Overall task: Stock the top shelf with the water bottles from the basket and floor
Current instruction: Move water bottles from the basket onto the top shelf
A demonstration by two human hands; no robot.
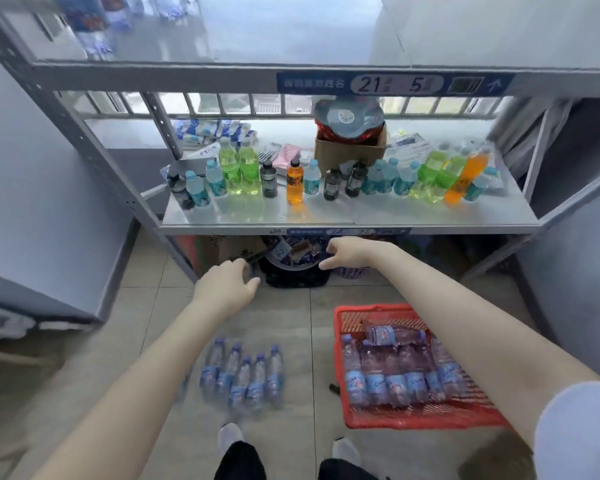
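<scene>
Several small water bottles (246,375) with blue labels stand in a row on the tiled floor in front of my feet. More of the same bottles (395,368) lie packed in a red plastic basket (368,311) on the floor at the right. The top shelf (291,32) is a pale board at the top of the view, with a few water bottles (94,19) at its far left. My left hand (227,289) and my right hand (347,252) are stretched forward below the middle shelf, fingers loosely curled, holding nothing.
The middle shelf (326,213) carries green, orange, dark and blue-capped drink bottles, a cardboard box (349,147) and packets. Under it sit a dark round bin (295,271) and boxes. Grey metal uprights frame the rack, and a grey cabinet (32,202) stands at left.
</scene>
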